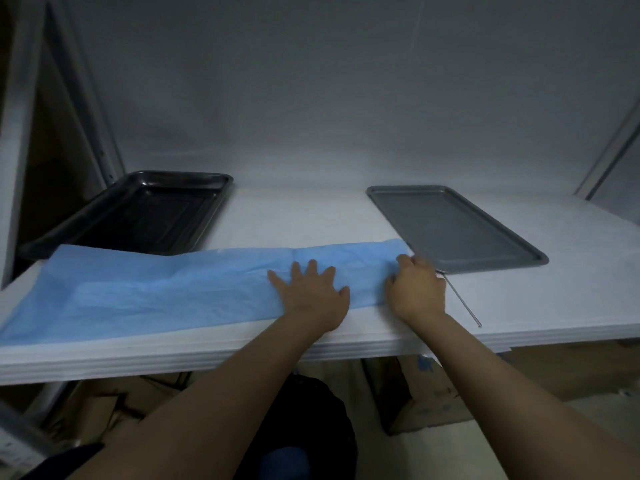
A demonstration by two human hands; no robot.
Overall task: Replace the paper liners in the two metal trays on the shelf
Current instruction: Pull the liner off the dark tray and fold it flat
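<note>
Head view: my left hand [311, 292] lies flat on the blue paper [166, 289], fingers straight and spread wide, palm pressing the sheet onto the shelf [294, 216]. My right hand [417, 289] is at the paper's right end, fingers curled and pinching that edge, just beside the near left corner of the grey tray [450, 226].

The paper stretches as a long, creased strip along the front of the shelf, from the left edge of the frame to my right hand. Its far left part overlaps the near rim of the black tray [149, 216], which sits at the back left and is tilted, with its left side off the shelf edge. The grey tray lies flat at the right, well apart from the black one. Both trays are bare inside.

A thin metal rod [462, 299] lies on the shelf, running from just beside my right hand towards the front edge; I cannot tell whether the hand touches it. Cardboard boxes [433, 393] stand on the floor below the shelf.
</note>
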